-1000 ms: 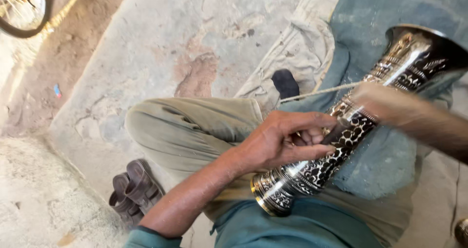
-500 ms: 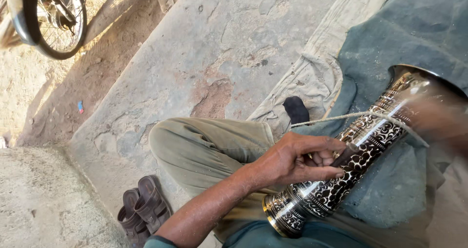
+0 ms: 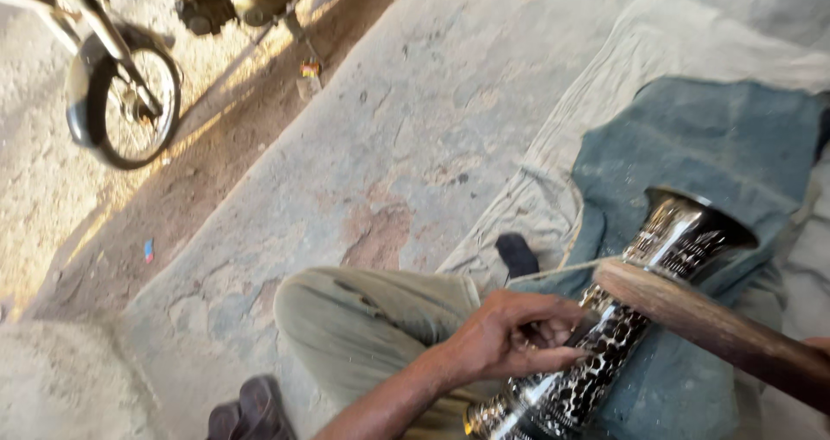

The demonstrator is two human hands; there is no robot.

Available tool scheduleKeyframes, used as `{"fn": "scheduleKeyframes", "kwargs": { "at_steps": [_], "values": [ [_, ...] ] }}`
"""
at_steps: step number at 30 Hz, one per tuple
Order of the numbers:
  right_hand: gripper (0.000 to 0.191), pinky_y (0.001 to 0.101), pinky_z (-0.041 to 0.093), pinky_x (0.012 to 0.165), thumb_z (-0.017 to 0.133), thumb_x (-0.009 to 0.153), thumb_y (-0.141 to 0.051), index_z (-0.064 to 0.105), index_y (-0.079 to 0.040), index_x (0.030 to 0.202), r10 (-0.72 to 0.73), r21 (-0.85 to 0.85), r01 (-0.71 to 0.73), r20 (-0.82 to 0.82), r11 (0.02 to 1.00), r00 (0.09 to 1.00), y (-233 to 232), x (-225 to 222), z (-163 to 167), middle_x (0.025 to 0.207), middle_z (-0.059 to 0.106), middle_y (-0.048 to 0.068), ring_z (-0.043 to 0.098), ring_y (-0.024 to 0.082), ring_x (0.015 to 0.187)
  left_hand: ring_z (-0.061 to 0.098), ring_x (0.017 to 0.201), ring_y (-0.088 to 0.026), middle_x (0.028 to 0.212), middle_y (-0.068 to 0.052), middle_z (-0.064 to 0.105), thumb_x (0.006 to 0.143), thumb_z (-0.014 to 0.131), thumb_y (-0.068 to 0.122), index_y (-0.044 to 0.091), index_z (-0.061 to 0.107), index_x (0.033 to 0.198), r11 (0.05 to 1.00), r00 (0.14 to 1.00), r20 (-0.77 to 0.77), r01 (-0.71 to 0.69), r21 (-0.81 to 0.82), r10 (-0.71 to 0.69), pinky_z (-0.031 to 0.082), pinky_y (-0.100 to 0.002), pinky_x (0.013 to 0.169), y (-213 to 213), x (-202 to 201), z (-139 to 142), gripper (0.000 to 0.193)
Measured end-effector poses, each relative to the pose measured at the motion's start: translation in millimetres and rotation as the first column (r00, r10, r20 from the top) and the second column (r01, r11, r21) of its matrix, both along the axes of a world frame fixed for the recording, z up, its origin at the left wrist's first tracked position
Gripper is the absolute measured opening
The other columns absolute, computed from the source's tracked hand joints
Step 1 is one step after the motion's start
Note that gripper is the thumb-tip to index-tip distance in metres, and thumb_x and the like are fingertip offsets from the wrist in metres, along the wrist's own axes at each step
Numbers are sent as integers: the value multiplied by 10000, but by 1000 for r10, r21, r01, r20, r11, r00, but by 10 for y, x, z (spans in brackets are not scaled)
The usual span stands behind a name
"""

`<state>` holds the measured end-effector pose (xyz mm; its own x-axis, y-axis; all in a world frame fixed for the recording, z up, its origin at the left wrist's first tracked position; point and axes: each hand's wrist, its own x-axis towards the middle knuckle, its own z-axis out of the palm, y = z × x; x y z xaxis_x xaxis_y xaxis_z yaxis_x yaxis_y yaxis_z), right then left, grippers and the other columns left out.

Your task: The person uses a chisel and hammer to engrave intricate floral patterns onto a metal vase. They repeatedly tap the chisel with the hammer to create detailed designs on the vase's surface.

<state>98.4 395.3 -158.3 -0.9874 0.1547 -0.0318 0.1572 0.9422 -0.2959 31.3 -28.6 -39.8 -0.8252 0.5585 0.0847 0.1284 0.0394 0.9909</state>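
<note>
Stone pavement, teal cloth spread at right edge. Engraved metal vase laid across lap, steadied by left hand, fingers curled on thin tool. Wooden handle poised over vase; right hand barely seen, grip untellable. Engraving judged underway.

Left hand in a curled grip, forearm bare; right hand apparently at frame edge.

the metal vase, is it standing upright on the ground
No, the metal vase lies tilted across the person's lap, steadied by the left hand, with a wooden stick resting against it.
</note>
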Motion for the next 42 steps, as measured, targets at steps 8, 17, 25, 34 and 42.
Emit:
{"fn": "scheduleKeyframes", "kwargs": {
  "at_steps": [8,17,25,34,42],
  "values": [
    [301,223,563,674,703,834,124,605,-27,1074,-257,-728,-204,-468,654,845,-923,44,-226,834,700,99,669,103,695,566,639,-123,746,-47,622,866,809,133,86,679,1252,830,927,23,-325,-454,376,470,-298,565,-858,-164,-292,410],
    [352,223,560,657,731,779,161,593,-9,1055,-348,-844,-336,-491,418,799,-1394,184,-150,823,693,106,663,102,700,714,766,-325,857,-130,740,832,741,89,57,714,1115,438,771,-636,-569,-696,-10,535,-431,573,-988,-54,-237,286],
    [348,217,545,600,719,777,180,597,12,1056,-346,-862,-291,-445,415,826,-1491,194,-15,819,696,124,635,84,652,694,768,-70,833,-19,738,838,868,98,9,751,1061,929,931,-86,-360,-79,354,618,-260,723,-330,15,134,267],
    [278,210,535,582,704,825,120,589,5,1049,-333,-839,-309,-477,447,813,-1472,162,98,811,699,112,626,79,627,689,704,-64,812,-5,706,839,821,76,-24,709,1084,954,897,369,-290,77,243,588,-249,612,-159,65,213,287],
    [260,251,539,710,709,917,95,541,-22,1077,-318,-912,-241,-349,331,881,-1547,282,443,950,649,85,621,96,806,556,752,-24,817,8,675,918,828,98,-9,707,1042,994,979,169,-110,-14,111,478,-194,648,-183,92,258,203]
  ]
}}
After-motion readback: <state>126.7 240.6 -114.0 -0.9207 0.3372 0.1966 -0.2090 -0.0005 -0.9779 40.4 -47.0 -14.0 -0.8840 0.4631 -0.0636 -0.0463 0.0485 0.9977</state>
